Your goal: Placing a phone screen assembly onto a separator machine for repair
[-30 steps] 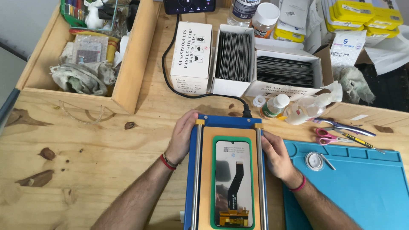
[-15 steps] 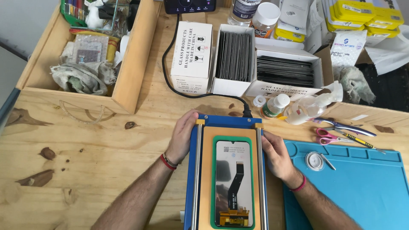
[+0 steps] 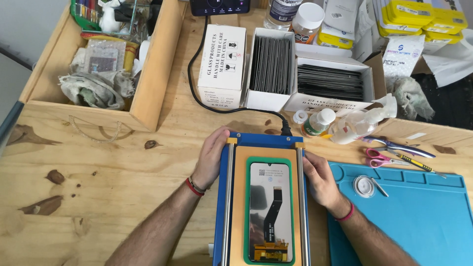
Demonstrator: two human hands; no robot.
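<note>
Wood bench (image 3: 98,197) | L hand (image 3: 213,156) flat gripping blue jig (image 3: 261,140) side | R hand (image 3: 320,178) same

Bright, even light is falling from above, and everything is staying sharp. The hands are casting only faint shadows on the wooden table (image 3: 98,197). The phone screen (image 3: 269,212) is reflecting softly, and edges are bowing slightly outward.

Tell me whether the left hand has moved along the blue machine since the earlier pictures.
No. The left hand rests on the same top-left corner of the blue machine, beside the left metal rail, as before.
</note>
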